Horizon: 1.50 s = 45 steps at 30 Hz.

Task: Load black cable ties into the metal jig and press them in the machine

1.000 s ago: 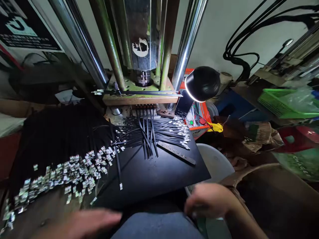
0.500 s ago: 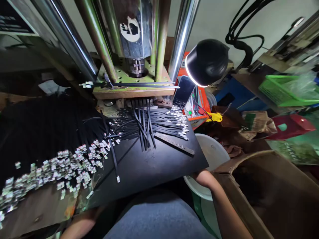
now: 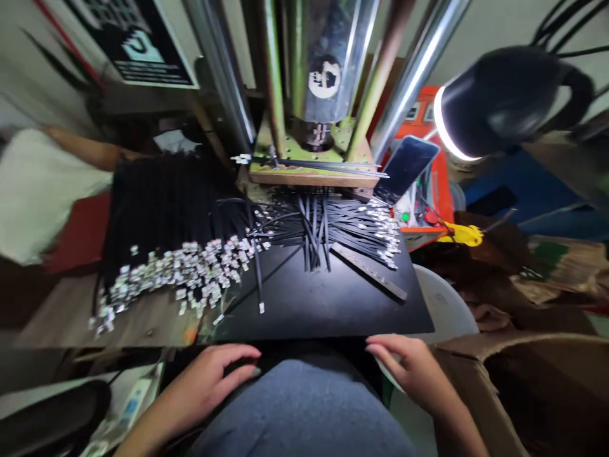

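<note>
At far left, a pale sleeve and another person's forearm reach to the edge of a broad heap of black cables, whose white connectors spill toward the front of the work surface. Below the heap, the worker's left hand hovers in front of the bench edge, its grip released, thumb and fingers parted.

One cable lies apart at the left of a black board. At center, the press stands over the board, with several cables running out from under its plate, crossing one another and lying over a sideways bundle. A slotted metal bar rests aslant on the board, just right of those crossed cables.

The worker's right hand, also released, is at the board's front edge; whether it touches cannot be told. Beside it are a white bucket and, farther right, an open cardboard box. Above, a phone leans near an orange bin, under a lit black lamp.
</note>
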Tool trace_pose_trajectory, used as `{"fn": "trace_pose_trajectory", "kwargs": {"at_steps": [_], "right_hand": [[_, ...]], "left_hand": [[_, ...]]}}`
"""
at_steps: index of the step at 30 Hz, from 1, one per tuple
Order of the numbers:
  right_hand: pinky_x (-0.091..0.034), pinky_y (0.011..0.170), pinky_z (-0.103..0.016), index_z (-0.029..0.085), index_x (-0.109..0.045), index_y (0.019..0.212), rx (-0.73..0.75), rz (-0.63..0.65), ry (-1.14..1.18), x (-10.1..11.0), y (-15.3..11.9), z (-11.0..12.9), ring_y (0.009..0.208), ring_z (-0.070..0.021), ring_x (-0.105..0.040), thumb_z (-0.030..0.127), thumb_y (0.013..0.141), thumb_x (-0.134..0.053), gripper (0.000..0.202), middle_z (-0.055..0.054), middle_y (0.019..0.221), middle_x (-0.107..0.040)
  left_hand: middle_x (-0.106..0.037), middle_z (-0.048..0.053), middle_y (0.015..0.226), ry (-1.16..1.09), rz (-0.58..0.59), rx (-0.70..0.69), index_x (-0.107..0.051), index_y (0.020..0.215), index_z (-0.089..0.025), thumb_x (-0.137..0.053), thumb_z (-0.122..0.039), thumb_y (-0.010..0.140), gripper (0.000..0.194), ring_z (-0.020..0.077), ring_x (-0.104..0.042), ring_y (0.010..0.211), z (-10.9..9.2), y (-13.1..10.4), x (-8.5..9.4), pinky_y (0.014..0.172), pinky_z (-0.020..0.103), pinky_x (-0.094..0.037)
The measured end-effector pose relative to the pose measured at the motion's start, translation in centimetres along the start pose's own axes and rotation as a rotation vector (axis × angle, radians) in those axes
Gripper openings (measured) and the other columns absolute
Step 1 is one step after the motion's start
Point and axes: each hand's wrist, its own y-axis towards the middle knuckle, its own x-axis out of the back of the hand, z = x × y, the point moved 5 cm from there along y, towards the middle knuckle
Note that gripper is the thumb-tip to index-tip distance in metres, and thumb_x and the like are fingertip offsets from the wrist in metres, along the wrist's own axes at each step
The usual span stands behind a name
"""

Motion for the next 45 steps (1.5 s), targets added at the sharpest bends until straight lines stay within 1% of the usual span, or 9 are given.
{"fn": "trace_pose_trajectory", "kwargs": {"at_steps": [5, 8, 14, 22, 27, 30, 34, 38, 45], "right_hand": [[-0.047, 0.089, -0.047, 0.018, -0.068, 0.112, 0.120, -0.529, -0.239, 5.0, 5.5, 2.4, 0.099, -0.0311, -0.060, 0.042, 0.093, -0.056, 0.034, -0.014, 0.106, -0.069], [-0.047, 0.084, -0.044, 0.015, -0.067, 0.111, 0.192, -0.493, -0.359, 4.1, 8.1, 2.4, 0.094, -0.0297, -0.058, 0.035, 0.094, -0.054, 0.029, -0.014, 0.103, -0.067], [-0.049, 0.079, -0.038, 0.019, -0.066, 0.108, 0.503, -0.315, -0.176, 1.7, 5.3, 4.4, 0.088, -0.0237, -0.058, 0.027, 0.096, -0.054, 0.020, -0.011, 0.098, -0.067], [-0.048, 0.079, -0.024, 0.019, -0.067, 0.099, 0.710, 0.155, 0.103, 2.4, 14.0, 22.2, 0.085, -0.0142, -0.064, 0.036, 0.098, -0.052, 0.022, -0.004, 0.092, -0.070], [-0.051, 0.083, -0.037, 0.008, -0.060, 0.112, 0.388, 0.084, -0.071, -2.4, 21.1, 31.8, 0.097, -0.0288, -0.068, 0.067, 0.096, -0.036, 0.066, -0.019, 0.100, -0.070], [-0.052, 0.083, -0.037, 0.006, -0.062, 0.114, 0.409, 0.122, -0.159, -3.7, 22.1, 34.0, 0.102, -0.0316, -0.068, 0.057, 0.094, -0.050, 0.056, -0.022, 0.107, -0.070], [-0.050, 0.078, -0.029, 0.012, -0.070, 0.098, 0.479, 0.204, -0.189, -0.2, 21.0, 31.2, 0.094, -0.0239, -0.070, 0.032, 0.093, -0.049, 0.028, -0.014, 0.101, -0.073], [-0.047, 0.071, -0.028, 0.016, -0.071, 0.094, 0.429, 0.118, -0.424, 4.2, 18.4, 24.4, 0.083, -0.0235, -0.070, 0.029, 0.092, -0.053, 0.022, -0.011, 0.088, -0.074], [-0.041, 0.067, -0.031, 0.012, -0.071, 0.083, 0.222, -0.026, -0.810, 6.3, 14.1, 12.9, 0.085, -0.0276, -0.065, 0.018, 0.092, -0.047, 0.026, -0.015, 0.081, -0.068]], "left_hand": [[-0.068, 0.003, 0.098, 0.143, -0.449, 0.054, -0.061, 0.106, -0.023, -0.059, -0.051, 0.088, 0.033, 0.0210, -0.065, 0.086, -5.1, 2.0, 4.3, 0.076, 0.032, -0.049], [-0.064, 0.004, 0.104, 0.174, -0.502, 0.002, -0.055, 0.115, -0.023, -0.059, -0.036, 0.090, 0.029, 0.0203, -0.064, 0.091, -5.5, 3.7, 3.9, 0.079, 0.033, -0.048], [-0.064, 0.002, 0.098, 0.099, -0.518, 0.028, -0.051, 0.121, -0.025, -0.051, -0.020, 0.092, 0.029, 0.0170, -0.063, 0.084, -3.4, 2.1, 3.5, 0.077, 0.031, -0.049], [-0.058, 0.010, 0.112, 0.325, -0.592, 0.021, -0.061, 0.114, -0.018, -0.059, -0.037, 0.092, 0.028, 0.0257, -0.061, 0.101, -3.5, 1.3, 4.2, 0.091, 0.041, -0.050], [-0.065, 0.008, 0.101, 0.290, -0.456, 0.137, -0.066, 0.101, -0.018, -0.053, -0.024, 0.094, 0.016, 0.0228, -0.065, 0.088, -4.0, 1.4, 4.9, 0.080, 0.035, -0.050], [-0.067, 0.006, 0.096, 0.244, -0.393, 0.156, -0.066, 0.096, -0.019, -0.053, -0.021, 0.093, 0.013, 0.0228, -0.066, 0.087, -3.3, 0.8, 5.2, 0.081, 0.036, -0.049], [-0.065, 0.006, 0.101, 0.186, -0.368, 0.069, -0.067, 0.097, -0.020, -0.055, -0.019, 0.092, 0.013, 0.0222, -0.065, 0.090, -1.9, 0.0, 4.7, 0.086, 0.037, -0.049], [-0.060, 0.007, 0.109, 0.203, -0.405, -0.024, -0.068, 0.106, -0.021, -0.054, -0.020, 0.093, 0.020, 0.0224, -0.064, 0.095, -1.1, -0.7, 3.6, 0.087, 0.037, -0.050], [-0.059, 0.004, 0.105, 0.170, -0.388, -0.140, -0.065, 0.107, -0.024, -0.050, -0.031, 0.095, 0.020, 0.0196, -0.063, 0.091, -0.5, -0.7, 3.2, 0.085, 0.035, -0.050]]}}
